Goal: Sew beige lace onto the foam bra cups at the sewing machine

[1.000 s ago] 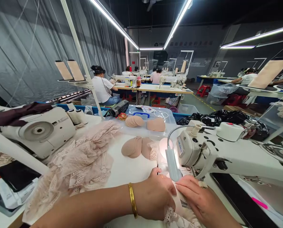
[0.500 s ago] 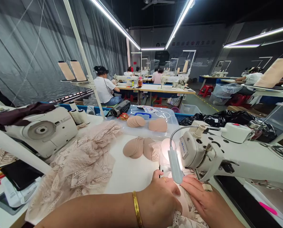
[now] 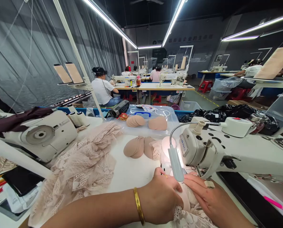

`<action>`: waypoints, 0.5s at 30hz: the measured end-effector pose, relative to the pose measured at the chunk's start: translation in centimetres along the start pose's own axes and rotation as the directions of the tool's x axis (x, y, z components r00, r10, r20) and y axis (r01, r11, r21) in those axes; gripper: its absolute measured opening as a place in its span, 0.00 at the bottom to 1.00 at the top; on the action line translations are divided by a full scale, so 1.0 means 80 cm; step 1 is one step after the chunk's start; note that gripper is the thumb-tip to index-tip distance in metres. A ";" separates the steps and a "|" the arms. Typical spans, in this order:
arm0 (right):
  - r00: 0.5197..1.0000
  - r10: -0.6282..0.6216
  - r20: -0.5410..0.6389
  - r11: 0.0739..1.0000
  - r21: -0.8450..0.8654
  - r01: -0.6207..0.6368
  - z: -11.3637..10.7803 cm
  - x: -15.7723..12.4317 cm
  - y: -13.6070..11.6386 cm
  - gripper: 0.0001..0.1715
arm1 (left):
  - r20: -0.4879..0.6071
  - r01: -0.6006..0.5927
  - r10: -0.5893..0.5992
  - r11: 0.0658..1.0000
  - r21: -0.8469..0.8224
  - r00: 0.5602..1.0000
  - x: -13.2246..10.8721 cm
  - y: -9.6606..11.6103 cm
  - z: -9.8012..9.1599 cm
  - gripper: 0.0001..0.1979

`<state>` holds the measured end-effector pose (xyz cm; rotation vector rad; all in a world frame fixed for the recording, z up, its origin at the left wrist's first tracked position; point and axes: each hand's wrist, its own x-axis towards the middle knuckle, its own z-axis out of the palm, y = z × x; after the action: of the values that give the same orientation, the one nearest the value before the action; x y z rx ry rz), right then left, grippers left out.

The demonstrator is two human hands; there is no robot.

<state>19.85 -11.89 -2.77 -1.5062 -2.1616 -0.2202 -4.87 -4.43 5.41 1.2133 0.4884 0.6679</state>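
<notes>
Below the head of the white sewing machine [image 3: 194, 145], both hands are on a piece of beige lace fabric [image 3: 192, 220] with a smooth, pad-like part. My left hand [image 3: 161, 199], with a gold bangle at the wrist, has its fingers curled onto the fabric; its thumb points toward the machine bed. Flat on the right side of the same piece lies my right hand [image 3: 209, 198], fingers stretched out, with a beige band on one finger. The grey lamp head [image 3: 175, 163] hides the needle area and some fingertips.
Beige oval pads [image 3: 133, 148] lie on the table beyond my left hand. A heap of lace fabric [image 3: 84, 164] spreads at left. More pads [image 3: 135, 121] rest on a clear plastic box lid [image 3: 129, 129]. Another machine [image 3: 46, 133] stands left. Co-workers sit farther back.
The camera view has tilted and shifted slightly. Both hands stay on the fabric beside the machine, with little visible movement.
</notes>
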 end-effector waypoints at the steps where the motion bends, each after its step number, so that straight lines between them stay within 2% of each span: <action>1: 0.999 -0.044 0.022 0.999 -0.023 0.045 -0.001 0.000 0.001 0.25 | 0.075 -0.032 0.021 0.989 0.142 0.997 0.003 -0.001 -0.003 0.08; 2: 0.998 -0.055 0.028 0.998 -0.030 0.056 -0.002 0.000 0.001 0.25 | 0.188 -0.101 0.039 0.936 0.338 0.981 0.006 -0.003 -0.007 0.06; 4: 0.998 -0.052 0.030 0.998 -0.026 0.053 -0.003 -0.001 0.002 0.24 | 0.382 -0.300 0.045 0.705 0.643 0.923 0.015 -0.007 -0.016 0.01; 6: 0.998 -0.041 0.040 0.999 -0.017 0.041 -0.004 -0.002 0.003 0.24 | 0.503 -0.462 0.044 0.470 0.752 0.863 0.023 -0.011 -0.025 0.04; 9: 0.992 -0.069 0.106 0.998 0.021 0.067 -0.009 -0.001 0.002 0.24 | 0.601 -0.583 -0.001 0.240 0.776 0.799 0.035 -0.010 -0.036 0.05; 11: 0.984 -0.110 0.140 0.993 0.055 0.104 -0.016 0.003 0.000 0.23 | 0.621 -0.610 -0.037 0.154 0.778 0.783 0.041 -0.008 -0.040 0.05; 15: 0.979 -0.182 0.089 0.976 0.134 0.170 -0.030 0.015 -0.011 0.20 | 0.648 -0.641 -0.035 0.120 0.758 0.761 0.046 -0.002 -0.044 0.05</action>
<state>19.49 -12.17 0.00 -1.2820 -2.3442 -0.0674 -4.56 0.51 4.30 2.7983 0.0759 0.2424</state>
